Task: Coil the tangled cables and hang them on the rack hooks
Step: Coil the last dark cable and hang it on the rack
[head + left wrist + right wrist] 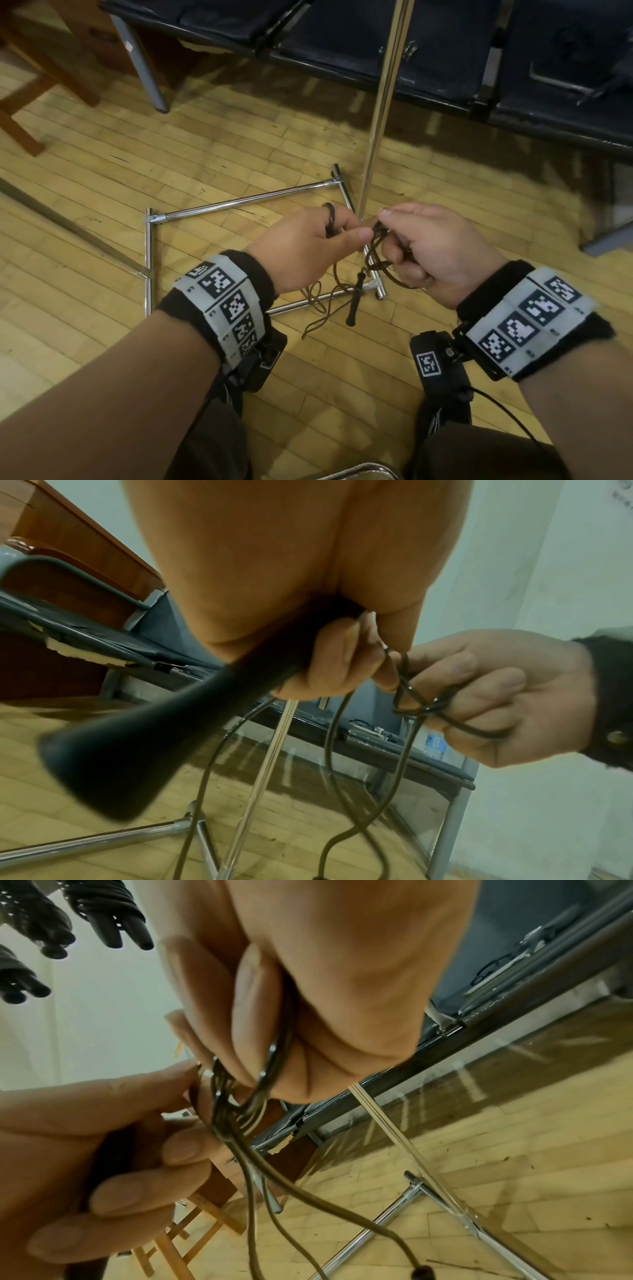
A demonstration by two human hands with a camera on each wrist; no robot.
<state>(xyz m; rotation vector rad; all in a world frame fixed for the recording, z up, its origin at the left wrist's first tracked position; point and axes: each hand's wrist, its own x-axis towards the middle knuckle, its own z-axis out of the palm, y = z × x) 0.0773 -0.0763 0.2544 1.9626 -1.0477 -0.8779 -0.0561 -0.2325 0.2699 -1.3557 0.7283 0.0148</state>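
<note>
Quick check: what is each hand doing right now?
Left hand: pinching the thin dark cable.
Right hand: gripping small loops of the same cable.

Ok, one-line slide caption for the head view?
Both hands, left and right, loop a thin dark cable above the chrome rack base.

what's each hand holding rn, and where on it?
Both grip one thin dark cable. The right hand holds its small coiled loops; the left hand pinches the strand beside them. The rest dangles.
</note>
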